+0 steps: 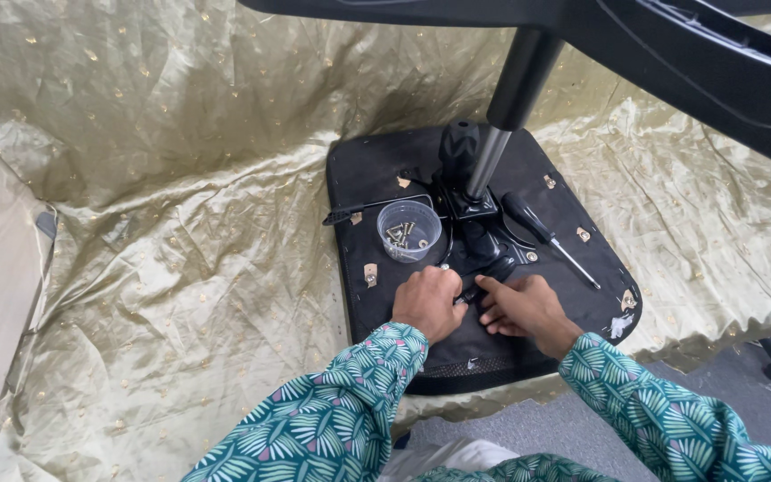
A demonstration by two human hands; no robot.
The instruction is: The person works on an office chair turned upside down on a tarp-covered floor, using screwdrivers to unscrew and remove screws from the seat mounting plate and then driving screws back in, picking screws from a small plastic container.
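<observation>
Gold cloth (180, 268) | left hand (428, 302) fisted, right hand (521, 306) flat on seat underside (377, 303)

The cloth (180, 223) was a shiny, crinkled olive-gold fabric with small gold specks. The seat base (377, 303) looked like matt black fabric. The cup (409, 230) was clear plastic, holding brassy metal screws (401, 235). The post (489, 161) was polished metal below, matt black above. The screwdriver (546, 236) had a glossy black handle
</observation>
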